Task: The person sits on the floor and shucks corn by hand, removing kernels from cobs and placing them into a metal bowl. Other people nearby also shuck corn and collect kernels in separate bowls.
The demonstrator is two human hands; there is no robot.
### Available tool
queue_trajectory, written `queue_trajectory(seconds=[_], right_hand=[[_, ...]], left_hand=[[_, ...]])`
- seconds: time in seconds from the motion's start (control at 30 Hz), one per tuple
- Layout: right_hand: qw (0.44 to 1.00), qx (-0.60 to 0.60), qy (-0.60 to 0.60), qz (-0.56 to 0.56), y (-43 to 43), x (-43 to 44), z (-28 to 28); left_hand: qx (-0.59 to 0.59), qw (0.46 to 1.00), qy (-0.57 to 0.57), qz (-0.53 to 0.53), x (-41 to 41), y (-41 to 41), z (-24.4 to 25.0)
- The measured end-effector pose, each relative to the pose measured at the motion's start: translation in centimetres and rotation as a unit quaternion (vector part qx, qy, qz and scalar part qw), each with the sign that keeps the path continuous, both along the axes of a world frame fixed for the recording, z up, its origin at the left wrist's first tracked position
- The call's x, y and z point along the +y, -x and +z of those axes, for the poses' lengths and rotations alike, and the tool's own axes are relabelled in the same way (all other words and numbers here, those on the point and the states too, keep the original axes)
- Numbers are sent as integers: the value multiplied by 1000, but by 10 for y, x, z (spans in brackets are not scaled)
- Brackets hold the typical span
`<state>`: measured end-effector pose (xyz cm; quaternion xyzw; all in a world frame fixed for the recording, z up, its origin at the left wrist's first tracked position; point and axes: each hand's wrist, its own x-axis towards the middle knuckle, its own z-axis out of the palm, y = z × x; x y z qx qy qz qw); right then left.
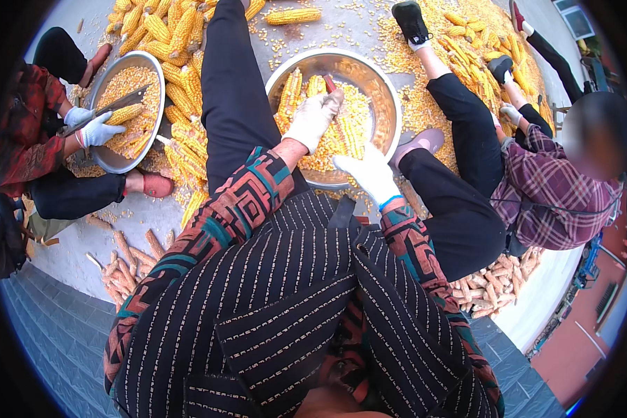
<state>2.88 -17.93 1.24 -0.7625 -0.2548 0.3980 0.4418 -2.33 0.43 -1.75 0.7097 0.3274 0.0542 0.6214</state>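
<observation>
My left hand (313,121), in a soiled white glove, is closed in a fist over a steel basin (392,104). A reddish rod-like piece (329,82) sticks out past its knuckles; whether it is a tool handle or a cob I cannot tell. Beneath the fist lie loose corn kernels (318,162) and partly stripped ears of corn (349,133). My right hand (368,172), in a cleaner white glove with a blue cuff, hovers at the basin's near right rim. Its thumb and fingers are spread, with nothing seen in them.
Left, a person's gloved hands (96,128) hold an ear over another basin (159,112). Another person (554,177) sits at right beside a corn pile (470,47). Unshelled ears (172,31) heap ahead. Bare cobs lie at left (125,269) and right (494,287).
</observation>
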Motion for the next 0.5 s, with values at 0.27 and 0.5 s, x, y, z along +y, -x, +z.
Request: queue_trajectory(seconds=[0.27, 0.5], right_hand=[[843, 518, -69, -131, 3, -8, 23], [738, 636, -130, -184, 7, -8, 21]], left_hand=[[-146, 899, 411, 42, 2, -5, -5], [-127, 925, 352, 57, 0, -6, 0]])
